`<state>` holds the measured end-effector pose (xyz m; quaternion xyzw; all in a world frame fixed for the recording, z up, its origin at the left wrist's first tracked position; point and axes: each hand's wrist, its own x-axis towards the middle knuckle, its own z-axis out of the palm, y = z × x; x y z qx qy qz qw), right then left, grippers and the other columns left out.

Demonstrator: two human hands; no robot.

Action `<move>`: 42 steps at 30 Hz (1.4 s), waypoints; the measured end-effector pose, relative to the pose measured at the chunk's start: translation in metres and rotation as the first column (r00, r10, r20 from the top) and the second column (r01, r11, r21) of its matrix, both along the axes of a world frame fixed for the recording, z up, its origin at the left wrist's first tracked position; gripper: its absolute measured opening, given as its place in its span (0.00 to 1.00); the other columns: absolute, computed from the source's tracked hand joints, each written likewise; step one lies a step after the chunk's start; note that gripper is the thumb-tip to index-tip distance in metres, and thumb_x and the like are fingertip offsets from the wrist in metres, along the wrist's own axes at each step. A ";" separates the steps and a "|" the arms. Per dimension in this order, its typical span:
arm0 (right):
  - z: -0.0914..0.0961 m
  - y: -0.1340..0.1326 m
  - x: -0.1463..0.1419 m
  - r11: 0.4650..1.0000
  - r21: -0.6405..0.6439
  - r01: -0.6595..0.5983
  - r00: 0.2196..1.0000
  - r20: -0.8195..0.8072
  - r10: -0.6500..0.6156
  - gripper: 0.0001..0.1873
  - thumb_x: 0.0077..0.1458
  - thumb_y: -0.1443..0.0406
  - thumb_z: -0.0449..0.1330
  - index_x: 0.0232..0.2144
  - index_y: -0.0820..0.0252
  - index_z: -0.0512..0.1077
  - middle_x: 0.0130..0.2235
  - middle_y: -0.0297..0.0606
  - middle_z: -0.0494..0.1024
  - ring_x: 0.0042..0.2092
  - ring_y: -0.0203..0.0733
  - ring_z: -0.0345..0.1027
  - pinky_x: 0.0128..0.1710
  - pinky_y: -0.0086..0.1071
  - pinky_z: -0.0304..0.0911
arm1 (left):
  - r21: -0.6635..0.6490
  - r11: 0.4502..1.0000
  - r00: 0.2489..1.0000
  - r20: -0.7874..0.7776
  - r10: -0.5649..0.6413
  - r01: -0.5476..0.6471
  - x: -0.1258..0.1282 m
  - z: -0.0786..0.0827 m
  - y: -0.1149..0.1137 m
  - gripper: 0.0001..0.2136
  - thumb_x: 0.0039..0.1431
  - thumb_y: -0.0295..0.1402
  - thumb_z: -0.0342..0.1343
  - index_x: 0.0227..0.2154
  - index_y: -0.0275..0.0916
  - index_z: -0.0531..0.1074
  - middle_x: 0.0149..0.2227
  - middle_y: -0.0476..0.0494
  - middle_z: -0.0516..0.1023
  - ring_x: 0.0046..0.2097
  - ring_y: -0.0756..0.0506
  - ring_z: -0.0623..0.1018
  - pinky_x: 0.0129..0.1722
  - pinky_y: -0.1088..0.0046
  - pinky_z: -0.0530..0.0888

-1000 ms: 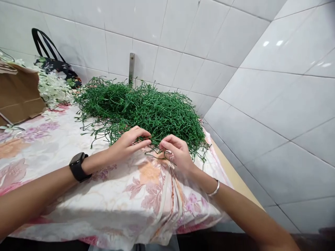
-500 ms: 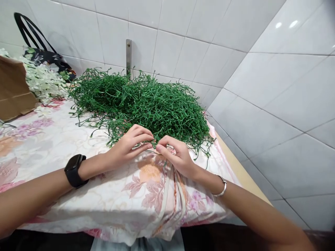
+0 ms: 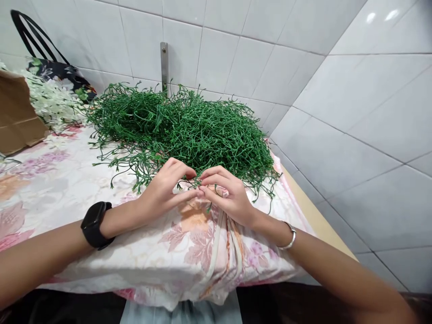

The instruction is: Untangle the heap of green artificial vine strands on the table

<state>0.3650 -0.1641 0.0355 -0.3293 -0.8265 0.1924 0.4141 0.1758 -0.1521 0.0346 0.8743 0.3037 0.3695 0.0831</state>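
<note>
A large tangled pile of green artificial flower stems (image 3: 216,130) lies on the floral tablecloth (image 3: 135,261). At its near edge my left hand (image 3: 164,186), with a black watch (image 3: 96,225) on the wrist, is pinched on a thin green stem (image 3: 196,182). My right hand (image 3: 233,198), wearing a silver bangle (image 3: 290,236), meets it fingertip to fingertip and grips the same stem. A short green end hangs below the right fingers. The fingertips partly hide the stem.
White artificial flowers (image 3: 56,101) and a brown cardboard piece (image 3: 20,114) are at the left. Behind them leans a dark floral bag (image 3: 64,74). A metal bracket (image 3: 164,65) is fixed to the tiled wall (image 3: 216,58), which forms a corner on the right.
My left thumb has moved in against the right fingertips, and its fingers are more bent. The right fingers have shifted slightly on the stem. The view has turned a little.
</note>
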 end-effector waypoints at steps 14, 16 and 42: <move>-0.001 -0.001 0.002 0.977 -0.202 -0.064 0.994 -0.104 0.043 0.04 0.48 0.67 0.57 0.24 0.60 0.64 0.43 0.39 0.70 0.46 0.37 0.64 0.46 0.36 0.59 | 0.139 0.989 0.999 0.029 0.036 -0.040 0.000 0.000 -0.001 0.10 0.53 0.34 0.52 0.39 0.39 0.66 0.39 0.42 0.67 0.43 0.45 0.65 0.41 0.67 0.65; -0.002 -0.001 0.002 0.973 -0.219 -0.077 0.993 -0.107 0.055 0.04 0.47 0.67 0.57 0.24 0.61 0.64 0.43 0.39 0.70 0.46 0.37 0.64 0.45 0.36 0.59 | 0.142 0.989 1.000 0.017 0.024 -0.026 -0.001 0.000 0.000 0.10 0.53 0.35 0.52 0.39 0.40 0.66 0.39 0.42 0.67 0.43 0.45 0.65 0.41 0.67 0.65; -0.007 0.005 0.000 0.994 0.083 0.069 0.954 0.286 -0.090 0.11 0.55 0.63 0.50 0.37 0.64 0.66 0.33 0.38 0.69 0.37 0.34 0.60 0.37 0.30 0.56 | -0.001 0.999 0.997 -0.075 -0.032 0.032 -0.003 -0.002 0.008 0.09 0.55 0.31 0.50 0.37 0.33 0.66 0.33 0.45 0.70 0.38 0.49 0.67 0.37 0.74 0.66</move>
